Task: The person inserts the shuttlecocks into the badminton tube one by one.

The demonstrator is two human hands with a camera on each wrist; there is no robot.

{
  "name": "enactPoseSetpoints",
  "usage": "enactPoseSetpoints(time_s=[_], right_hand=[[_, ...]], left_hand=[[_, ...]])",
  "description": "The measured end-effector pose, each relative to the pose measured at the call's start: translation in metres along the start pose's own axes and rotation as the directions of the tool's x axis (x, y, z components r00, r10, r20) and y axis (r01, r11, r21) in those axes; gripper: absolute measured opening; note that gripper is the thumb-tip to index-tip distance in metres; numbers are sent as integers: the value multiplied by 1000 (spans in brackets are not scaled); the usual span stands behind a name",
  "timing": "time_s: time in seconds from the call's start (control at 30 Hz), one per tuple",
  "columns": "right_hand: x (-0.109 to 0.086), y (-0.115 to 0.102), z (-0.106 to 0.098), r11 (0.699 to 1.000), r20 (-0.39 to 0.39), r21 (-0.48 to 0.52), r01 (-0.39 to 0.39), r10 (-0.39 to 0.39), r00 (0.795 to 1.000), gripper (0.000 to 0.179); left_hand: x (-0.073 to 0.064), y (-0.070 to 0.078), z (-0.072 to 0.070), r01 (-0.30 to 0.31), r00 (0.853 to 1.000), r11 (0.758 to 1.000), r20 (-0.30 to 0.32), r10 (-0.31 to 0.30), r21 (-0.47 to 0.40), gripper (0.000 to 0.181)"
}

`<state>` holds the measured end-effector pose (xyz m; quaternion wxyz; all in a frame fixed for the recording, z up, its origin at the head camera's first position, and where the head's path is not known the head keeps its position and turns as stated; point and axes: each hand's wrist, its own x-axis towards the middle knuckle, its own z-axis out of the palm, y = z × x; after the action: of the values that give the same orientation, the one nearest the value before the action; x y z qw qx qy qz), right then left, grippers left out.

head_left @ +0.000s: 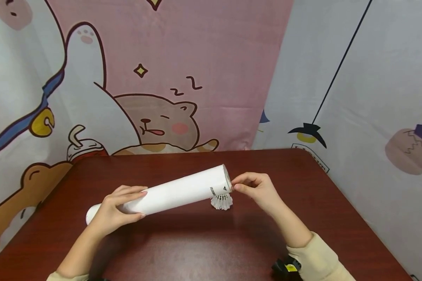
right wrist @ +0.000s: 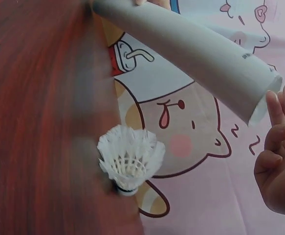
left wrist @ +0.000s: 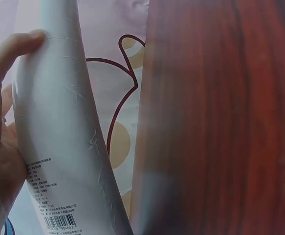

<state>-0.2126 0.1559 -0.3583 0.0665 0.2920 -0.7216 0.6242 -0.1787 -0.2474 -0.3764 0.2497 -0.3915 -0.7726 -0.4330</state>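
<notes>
My left hand grips a white shuttlecock tube, thumb on the near side and fingers over the top. The tube is tilted, its right end raised off the table; printed text and a barcode show on it in the left wrist view. My right hand is at the raised round end, index finger and thumb bent toward the rim, with nothing visible between them. In the right wrist view its fingertips overlap the rim's edge. A white feather shuttlecock stands on the table, partly hidden behind the tube in the head view.
The dark red wooden table reaches back to a cartoon-printed cloth hanging along its far and right sides. A black device with a yellow label is by the right sleeve.
</notes>
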Motion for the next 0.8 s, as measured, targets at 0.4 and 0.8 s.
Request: enactPoseSetpoints(time_s=[0.4, 0.8], right_hand=[[1, -3, -8, 996, -63, -88, 16, -21, 998, 8], [0, 8, -11, 981, -68, -177, -76, 65, 996, 12]], left_hand=[[-1, 2, -8, 8, 999, 1000, -42, -7, 12, 63], [-6, -1, -21, 24, 997, 999, -75, -20, 42, 65]])
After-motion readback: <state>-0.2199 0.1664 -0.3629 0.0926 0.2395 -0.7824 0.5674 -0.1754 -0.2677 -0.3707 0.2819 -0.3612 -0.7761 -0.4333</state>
